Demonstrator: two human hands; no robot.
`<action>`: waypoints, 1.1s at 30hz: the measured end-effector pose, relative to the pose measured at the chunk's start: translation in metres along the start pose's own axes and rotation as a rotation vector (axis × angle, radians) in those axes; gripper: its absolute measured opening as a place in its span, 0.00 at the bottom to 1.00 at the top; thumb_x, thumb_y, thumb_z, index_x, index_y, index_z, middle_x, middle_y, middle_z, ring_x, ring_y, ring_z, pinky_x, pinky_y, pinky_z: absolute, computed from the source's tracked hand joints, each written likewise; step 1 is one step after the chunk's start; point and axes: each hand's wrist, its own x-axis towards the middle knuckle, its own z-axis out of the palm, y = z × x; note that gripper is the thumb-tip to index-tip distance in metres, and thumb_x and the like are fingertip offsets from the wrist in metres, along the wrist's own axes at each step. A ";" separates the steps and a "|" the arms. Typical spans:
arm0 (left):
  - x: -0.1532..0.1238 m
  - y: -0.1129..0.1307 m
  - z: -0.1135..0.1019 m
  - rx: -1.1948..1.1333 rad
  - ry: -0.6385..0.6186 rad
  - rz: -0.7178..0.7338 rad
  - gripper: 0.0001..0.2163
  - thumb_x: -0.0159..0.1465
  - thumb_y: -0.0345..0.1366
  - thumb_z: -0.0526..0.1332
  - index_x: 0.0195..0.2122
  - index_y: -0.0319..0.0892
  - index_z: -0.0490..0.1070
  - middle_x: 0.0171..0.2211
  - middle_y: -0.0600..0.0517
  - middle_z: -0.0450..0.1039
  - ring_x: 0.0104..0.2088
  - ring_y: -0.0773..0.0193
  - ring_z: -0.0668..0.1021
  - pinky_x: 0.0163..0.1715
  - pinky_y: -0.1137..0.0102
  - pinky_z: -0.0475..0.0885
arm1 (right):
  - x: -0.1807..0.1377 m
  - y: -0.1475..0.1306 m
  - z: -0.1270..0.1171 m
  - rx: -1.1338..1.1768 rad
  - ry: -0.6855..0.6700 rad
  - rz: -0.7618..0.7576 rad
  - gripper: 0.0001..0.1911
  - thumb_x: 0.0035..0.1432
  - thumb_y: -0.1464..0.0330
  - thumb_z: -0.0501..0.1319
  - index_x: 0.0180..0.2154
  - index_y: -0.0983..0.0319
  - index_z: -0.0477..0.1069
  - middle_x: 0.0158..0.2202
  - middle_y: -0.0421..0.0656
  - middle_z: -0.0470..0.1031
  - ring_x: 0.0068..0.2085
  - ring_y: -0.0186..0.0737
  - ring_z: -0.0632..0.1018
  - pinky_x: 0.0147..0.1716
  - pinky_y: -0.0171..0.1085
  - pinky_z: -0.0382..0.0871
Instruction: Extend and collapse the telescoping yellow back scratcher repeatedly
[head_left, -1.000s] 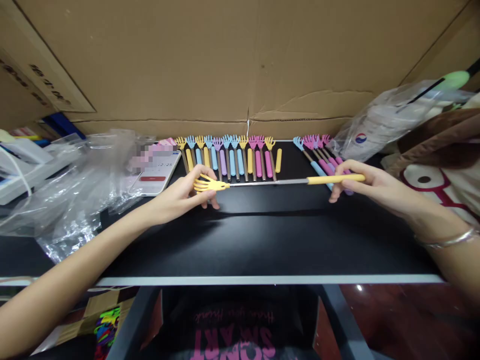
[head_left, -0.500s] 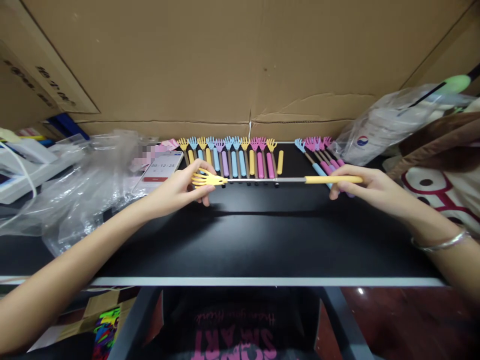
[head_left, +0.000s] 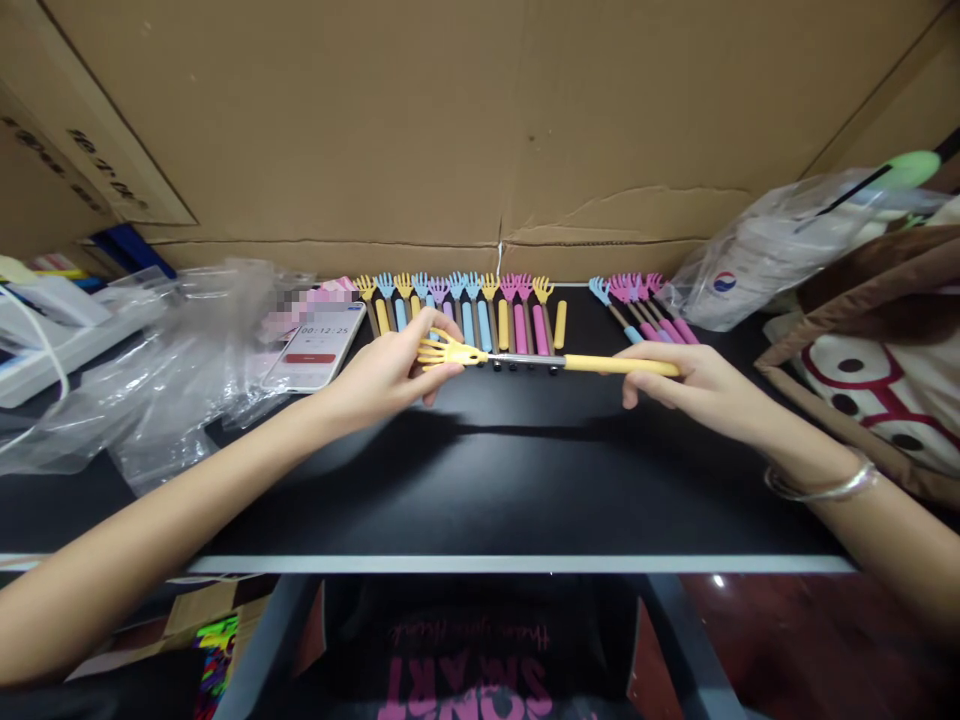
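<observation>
Head view showed a yellow back scratcher (head_left: 551, 361) held roughly level above the black table (head_left: 525, 510). Thumb and fingers of the left hand (head_left: 394, 365) gripped the claw-shaped head (head_left: 454, 350), and those of the right hand (head_left: 694, 385) gripped the yellow handle (head_left: 604, 364); holding both ends probably gave control over the short metal rod (head_left: 517, 358) between them. Behind it, other back scratchers (head_left: 484, 327) lay side by side in a row, heads toward the cardboard (head_left: 450, 130), likely for tidiness and to leave working space in front. A second group (head_left: 684, 331) lay slanted beyond the right hand, apparently as a separate batch. Left of the row, a phone (head_left: 326, 345) lay with its timer facing up, presumably for easy reading.
</observation>
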 end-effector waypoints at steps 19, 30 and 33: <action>0.003 0.004 0.014 0.733 0.081 -0.089 0.15 0.64 0.49 0.54 0.47 0.46 0.63 0.20 0.56 0.70 0.22 0.62 0.75 0.19 0.74 0.50 | 0.000 0.006 -0.001 -0.660 0.159 -0.174 0.16 0.62 0.55 0.52 0.38 0.57 0.72 0.33 0.42 0.76 0.30 0.38 0.73 0.28 0.37 0.57; 0.006 0.012 0.018 0.883 0.100 0.239 0.10 0.68 0.41 0.51 0.42 0.41 0.66 0.37 0.48 0.73 0.38 0.59 0.74 0.30 0.70 0.64 | 0.030 -0.023 0.036 -0.926 0.019 -0.382 0.11 0.65 0.71 0.48 0.38 0.61 0.68 0.29 0.44 0.77 0.27 0.38 0.74 0.28 0.37 0.53; 0.011 0.020 0.019 0.963 0.115 0.306 0.09 0.68 0.38 0.51 0.41 0.40 0.68 0.34 0.48 0.72 0.39 0.58 0.72 0.32 0.68 0.64 | 0.037 -0.029 0.039 -0.902 0.029 -0.380 0.11 0.65 0.70 0.48 0.37 0.60 0.68 0.30 0.44 0.77 0.27 0.38 0.74 0.28 0.37 0.53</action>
